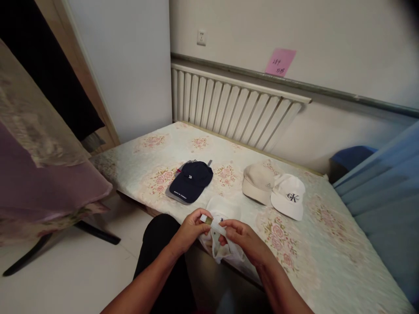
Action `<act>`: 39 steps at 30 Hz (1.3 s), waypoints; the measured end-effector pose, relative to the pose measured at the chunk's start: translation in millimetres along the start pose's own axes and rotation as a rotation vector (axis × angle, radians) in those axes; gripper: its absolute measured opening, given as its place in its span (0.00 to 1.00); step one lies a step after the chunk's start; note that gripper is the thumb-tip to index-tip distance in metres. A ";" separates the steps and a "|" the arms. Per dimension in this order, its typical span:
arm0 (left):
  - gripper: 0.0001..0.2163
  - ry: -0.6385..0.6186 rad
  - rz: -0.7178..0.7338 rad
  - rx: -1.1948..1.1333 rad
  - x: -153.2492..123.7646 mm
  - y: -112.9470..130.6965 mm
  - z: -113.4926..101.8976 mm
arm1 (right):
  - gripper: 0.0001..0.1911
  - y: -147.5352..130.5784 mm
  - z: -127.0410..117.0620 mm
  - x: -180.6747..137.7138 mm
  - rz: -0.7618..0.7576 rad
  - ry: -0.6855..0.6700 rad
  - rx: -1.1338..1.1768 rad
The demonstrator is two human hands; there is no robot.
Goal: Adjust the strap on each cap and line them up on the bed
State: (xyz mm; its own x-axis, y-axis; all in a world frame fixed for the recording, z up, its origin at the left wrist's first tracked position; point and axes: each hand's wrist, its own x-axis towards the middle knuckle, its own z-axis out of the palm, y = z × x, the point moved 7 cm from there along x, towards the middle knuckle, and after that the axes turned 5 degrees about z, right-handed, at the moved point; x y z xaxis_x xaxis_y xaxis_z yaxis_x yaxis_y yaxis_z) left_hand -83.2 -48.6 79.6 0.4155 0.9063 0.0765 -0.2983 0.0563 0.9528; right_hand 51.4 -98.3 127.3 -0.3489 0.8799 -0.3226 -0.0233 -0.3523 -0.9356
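A white cap [218, 249] is held at the edge of the bed, its back opening facing me. My left hand [194, 226] pinches the end of the cap's strap, where a small metallic-looking piece shows between thumb and finger. Farther along the same strap, my right hand [241, 235] closes on it near the cap's back. To the left, a navy cap [194, 178] lies on top of a grey one, mostly covered. On the right a beige cap [258, 181] rests against a second white cap [288, 196] with black letters.
The caps lie on a bed with a floral cover [199, 143]. Behind it are a white radiator [229, 104] and a wall with a pink paper [280, 62]. A blue curtain [382, 209] hangs at right; a cloth-draped chair [49, 183] stands at left.
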 end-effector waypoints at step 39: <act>0.15 0.081 -0.278 -0.300 -3.8 8.7 0.7 | 0.09 11.7 -42.7 5.5 0.045 0.208 -0.245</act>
State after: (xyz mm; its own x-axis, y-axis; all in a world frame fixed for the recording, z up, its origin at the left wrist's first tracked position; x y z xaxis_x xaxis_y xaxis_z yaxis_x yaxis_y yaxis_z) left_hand -86.7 -51.9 87.9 0.4501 0.8689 -0.2062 -0.4263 0.4119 0.8053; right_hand 89.2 -84.0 108.5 -0.1447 0.9206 -0.3628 0.2225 -0.3270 -0.9185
